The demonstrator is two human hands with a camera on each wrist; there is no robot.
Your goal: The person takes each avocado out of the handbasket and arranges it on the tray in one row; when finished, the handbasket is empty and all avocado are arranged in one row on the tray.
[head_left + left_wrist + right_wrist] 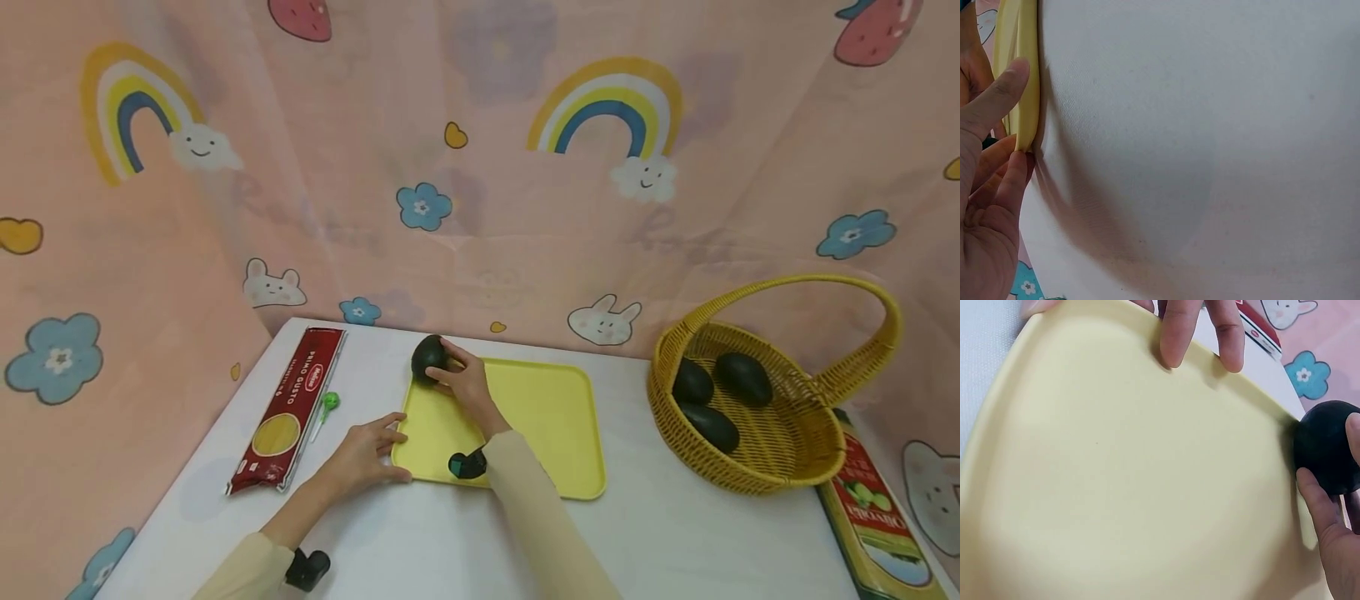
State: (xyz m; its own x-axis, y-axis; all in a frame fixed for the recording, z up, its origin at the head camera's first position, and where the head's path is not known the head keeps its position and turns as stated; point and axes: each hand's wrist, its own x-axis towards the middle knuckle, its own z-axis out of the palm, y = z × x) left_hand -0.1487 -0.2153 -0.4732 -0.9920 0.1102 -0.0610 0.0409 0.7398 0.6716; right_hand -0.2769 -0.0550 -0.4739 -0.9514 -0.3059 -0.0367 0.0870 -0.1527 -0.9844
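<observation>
A yellow tray (540, 417) lies on the white table. My left hand (367, 450) grips its near left corner, with fingers over the left rim and the thumb at the front edge. In the left wrist view the thumb and fingers close around the tray's rim (1030, 94). My right hand (468, 387) reaches across the tray and holds a dark green avocado (429, 360) at its far left corner. From the right wrist view, thumb and fingers are around the avocado (1325, 447), which is at the tray's rim.
A yellow wicker basket (750, 475) with a tall handle stands at the right, holding three dark avocados (742, 379). Beside it lies a red and green olive oil tin (877, 517). Left of the tray are a red pasta pack (288, 408) and a green lollipop (330, 402).
</observation>
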